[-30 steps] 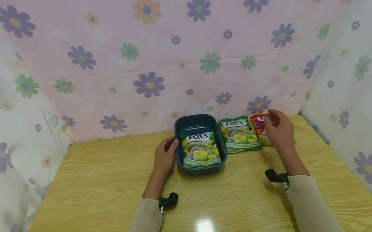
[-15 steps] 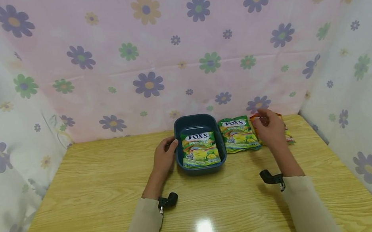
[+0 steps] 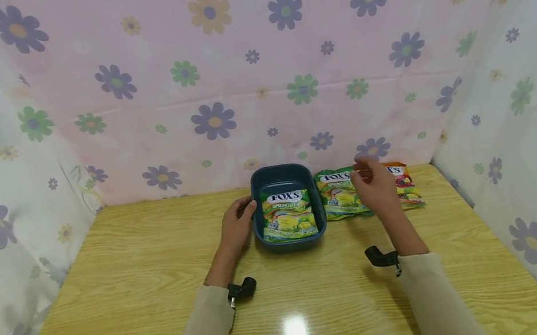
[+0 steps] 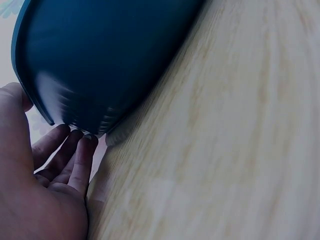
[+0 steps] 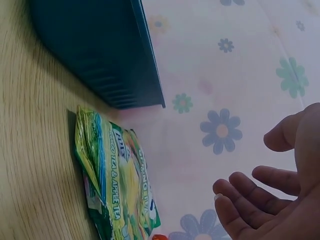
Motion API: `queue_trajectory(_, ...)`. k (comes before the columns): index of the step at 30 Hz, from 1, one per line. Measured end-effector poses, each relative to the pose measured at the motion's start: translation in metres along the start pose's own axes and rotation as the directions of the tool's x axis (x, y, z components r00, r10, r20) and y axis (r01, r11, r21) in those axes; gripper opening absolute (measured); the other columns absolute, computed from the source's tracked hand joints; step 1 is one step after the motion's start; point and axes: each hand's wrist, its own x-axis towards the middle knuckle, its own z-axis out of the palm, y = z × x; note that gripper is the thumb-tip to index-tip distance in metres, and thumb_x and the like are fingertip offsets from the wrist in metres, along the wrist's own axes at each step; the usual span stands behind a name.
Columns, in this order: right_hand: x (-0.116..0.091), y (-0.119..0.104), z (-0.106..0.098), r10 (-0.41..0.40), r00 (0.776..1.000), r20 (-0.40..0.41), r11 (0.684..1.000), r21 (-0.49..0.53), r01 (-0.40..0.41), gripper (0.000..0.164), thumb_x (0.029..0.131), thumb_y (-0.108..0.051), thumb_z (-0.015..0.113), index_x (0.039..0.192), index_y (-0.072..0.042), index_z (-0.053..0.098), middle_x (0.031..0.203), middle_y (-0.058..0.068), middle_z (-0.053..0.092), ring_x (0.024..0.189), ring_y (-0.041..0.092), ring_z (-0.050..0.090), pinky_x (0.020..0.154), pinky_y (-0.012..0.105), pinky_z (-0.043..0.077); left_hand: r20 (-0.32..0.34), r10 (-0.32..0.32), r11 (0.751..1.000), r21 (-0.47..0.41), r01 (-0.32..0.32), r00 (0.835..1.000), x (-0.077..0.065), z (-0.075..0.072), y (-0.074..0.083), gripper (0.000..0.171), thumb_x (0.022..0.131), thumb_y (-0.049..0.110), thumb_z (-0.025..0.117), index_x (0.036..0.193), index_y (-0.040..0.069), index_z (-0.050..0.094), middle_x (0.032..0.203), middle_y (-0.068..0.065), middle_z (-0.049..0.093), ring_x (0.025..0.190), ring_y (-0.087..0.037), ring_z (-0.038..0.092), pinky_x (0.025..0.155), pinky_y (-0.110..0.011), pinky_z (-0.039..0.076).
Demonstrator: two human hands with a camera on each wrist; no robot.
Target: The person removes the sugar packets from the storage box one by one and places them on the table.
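Observation:
A dark blue plastic tub [image 3: 281, 175] stands near the table's back edge. Inside it lies a green and yellow FOX'S candy bag [image 3: 289, 217]. My left hand [image 3: 236, 227] holds the tub's left side, thumb at the rim and fingertips on the outer wall [image 4: 100, 55]. To the tub's right lies a second green FOX'S candy bag [image 3: 336, 195]. Over its right edge hovers my right hand [image 3: 377, 189], fingers loosely bent around nothing; the right wrist view shows air between the fingers and the green bag [image 5: 125, 185]. An orange-red FOX'S bag [image 3: 407, 184] lies farthest right, partly hidden by this hand.
The wooden table [image 3: 126, 293] runs up to a flowered cloth backdrop [image 3: 255, 77], with cloth walls on both sides. A small black camera [image 3: 382, 256] is strapped at the right wrist and another black camera [image 3: 246, 288] at the left.
My right hand has moved left from over the orange-red bag to the green bag's right edge, uncovering more of the orange-red one. The left hand and tub have stayed in place.

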Motion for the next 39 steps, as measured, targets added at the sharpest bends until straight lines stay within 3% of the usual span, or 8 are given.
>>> queue_trajectory(11,-0.002,-0.012,0.016,-0.052,0.994,0.096,0.999,0.015,0.05,0.046,0.11,-0.019,0.059,0.152,-0.002,0.054,0.14,0.022,0.062,0.127,0.039,0.063,0.109,0.055,0.05,-0.006,-0.019,1.0,0.015,0.019,1.0,0.001,-0.001,0.0,0.047,0.109,0.034,0.062,0.145,0.004,0.062,0.142,-0.017,0.064,0.127,-0.033,0.063,0.108,-0.049,0.05)
queue_trajectory(21,-0.003,-0.024,0.039,-0.091,0.987,0.134,0.996,-0.001,0.092,0.041,0.107,-0.014,0.06,0.146,0.0,0.059,0.135,0.024,0.065,0.121,0.039,0.067,0.104,0.054,0.055,-0.005,-0.006,1.0,0.009,0.006,1.0,0.003,-0.001,-0.002,0.046,0.109,0.035,0.062,0.143,0.005,0.064,0.14,-0.017,0.065,0.125,-0.033,0.063,0.107,-0.049,0.05)
queue_trajectory(32,-0.009,-0.035,0.056,-0.103,0.963,0.248,0.994,-0.007,0.108,0.045,0.108,-0.019,0.063,0.147,0.003,0.058,0.139,0.026,0.063,0.12,0.04,0.068,0.101,0.055,0.056,-0.001,-0.002,1.0,0.012,0.002,1.0,0.004,-0.001,-0.004,0.045,0.109,0.033,0.062,0.143,0.004,0.064,0.14,-0.018,0.065,0.125,-0.033,0.064,0.107,-0.049,0.05)
queue_trajectory(39,-0.012,-0.039,0.066,-0.06,0.94,0.337,0.997,-0.033,0.076,0.049,0.108,-0.019,0.061,0.152,0.001,0.053,0.146,0.025,0.059,0.123,0.038,0.068,0.098,0.054,0.058,0.007,-0.011,1.0,0.012,0.011,1.0,0.004,0.0,-0.005,0.045,0.109,0.033,0.062,0.144,0.004,0.063,0.14,-0.018,0.064,0.125,-0.033,0.063,0.107,-0.048,0.05)
